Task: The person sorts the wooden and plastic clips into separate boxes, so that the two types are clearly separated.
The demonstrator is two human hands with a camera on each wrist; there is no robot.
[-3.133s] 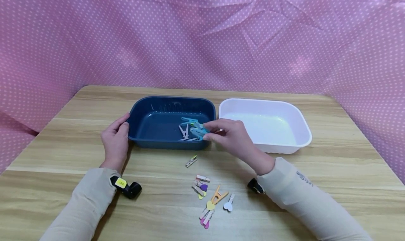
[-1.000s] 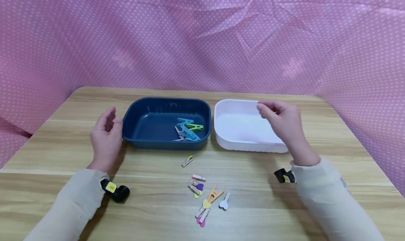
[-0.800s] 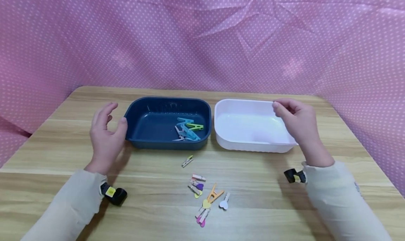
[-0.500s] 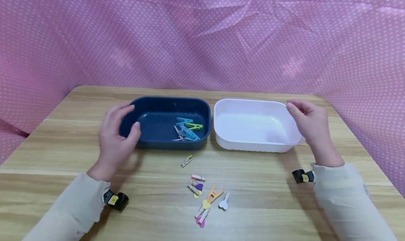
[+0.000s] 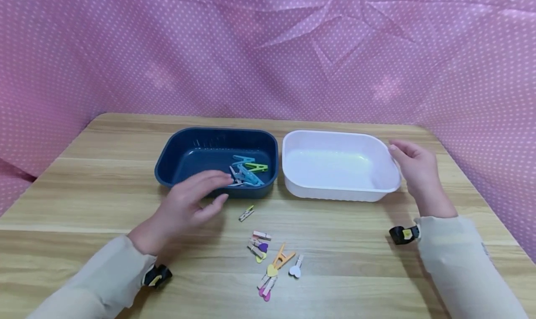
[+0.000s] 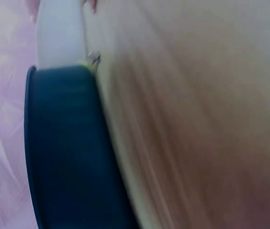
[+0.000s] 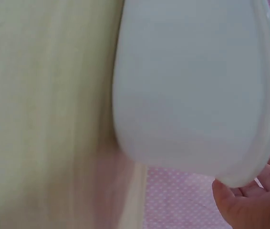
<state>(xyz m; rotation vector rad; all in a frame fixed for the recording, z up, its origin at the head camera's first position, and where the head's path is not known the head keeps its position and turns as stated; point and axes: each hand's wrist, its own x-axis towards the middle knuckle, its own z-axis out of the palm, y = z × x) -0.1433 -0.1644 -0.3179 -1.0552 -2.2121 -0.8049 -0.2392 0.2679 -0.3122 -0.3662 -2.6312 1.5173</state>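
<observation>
My left hand hovers at the front rim of the dark blue tub, fingers extended and thumb apart, holding nothing. It hides part of the tub's front wall. Inside that tub lie several plastic clothespins, among them a green clothespin and a blue clothespin. A small wooden clothespin with a yellow top lies just in front, right of my left thumb. My right hand holds the right rim of the white tub; in the right wrist view the thumb is against its corner.
Nearer me on the wooden table lie an orange clothespin, a clothespin with a white heart, one with a purple heart and several other heart clothespins. A pink dotted cloth hangs behind and at both sides.
My right hand released a blue clothespin in the blue tub and moved right to the white tub's rim. My left hand left the blue tub's left rim and swung right across its front.
</observation>
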